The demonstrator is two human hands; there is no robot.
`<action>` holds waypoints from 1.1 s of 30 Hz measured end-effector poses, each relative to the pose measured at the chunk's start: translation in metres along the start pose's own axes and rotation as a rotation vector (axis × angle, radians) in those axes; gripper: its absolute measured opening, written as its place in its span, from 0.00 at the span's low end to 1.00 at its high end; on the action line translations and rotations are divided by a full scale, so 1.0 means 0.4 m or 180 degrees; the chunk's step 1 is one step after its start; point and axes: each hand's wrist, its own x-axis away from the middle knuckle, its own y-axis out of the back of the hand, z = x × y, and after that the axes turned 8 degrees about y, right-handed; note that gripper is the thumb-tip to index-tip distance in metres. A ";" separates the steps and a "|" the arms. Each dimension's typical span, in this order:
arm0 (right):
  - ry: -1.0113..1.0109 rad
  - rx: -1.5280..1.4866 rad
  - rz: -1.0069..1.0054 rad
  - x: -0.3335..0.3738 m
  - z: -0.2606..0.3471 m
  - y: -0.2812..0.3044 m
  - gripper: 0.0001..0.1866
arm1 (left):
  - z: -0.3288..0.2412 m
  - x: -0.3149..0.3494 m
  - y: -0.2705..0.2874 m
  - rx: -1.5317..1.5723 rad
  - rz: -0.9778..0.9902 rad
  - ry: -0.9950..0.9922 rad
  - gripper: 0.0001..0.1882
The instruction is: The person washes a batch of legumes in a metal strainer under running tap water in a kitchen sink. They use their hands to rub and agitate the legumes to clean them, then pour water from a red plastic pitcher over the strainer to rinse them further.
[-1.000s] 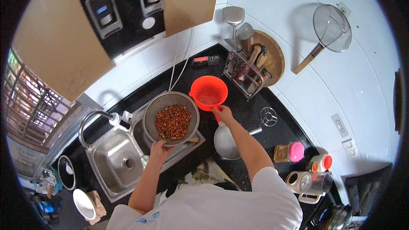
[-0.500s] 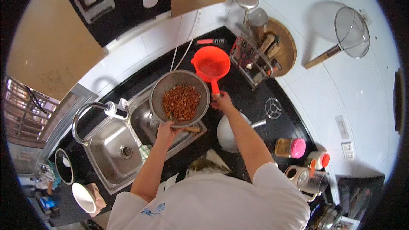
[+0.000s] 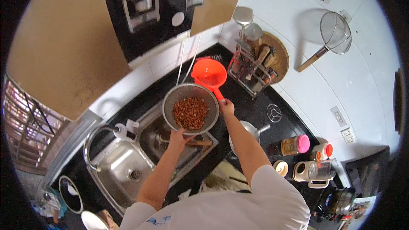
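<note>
My left hand [image 3: 178, 138] grips the near rim of a round grey metal colander [image 3: 168, 110]. Inside lies a heap of small reddish-brown pieces [image 3: 191, 113], like peanuts or beans. The colander is held up over the edge of the right sink basin and the black counter. My right hand [image 3: 227, 107] is closed round the handle of a red plastic dipper [image 3: 208, 74], just beyond the colander's far right side. Its bowl faces up, and the colander's rim overlaps its lower edge in the picture.
A double steel sink [image 3: 123, 162] with a curved faucet [image 3: 90, 142] lies at left. Behind the dipper stands a wire utensil rack [image 3: 247, 70]. A pan [image 3: 247, 134] sits under my right forearm, and a pink-lidded jar [image 3: 294, 145] to its right. A wooden-handled strainer [image 3: 336, 34] hangs on the wall.
The view has turned, so the surroundings sit differently in the picture. Both hands keep their hold, and the colander and dipper stay side by side.
</note>
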 end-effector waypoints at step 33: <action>0.4264 0.0782 -0.0255 -0.445 1.259 0.109 0.11 | -0.142 -0.112 -0.180 -0.0050 0.0119 -0.0168 0.24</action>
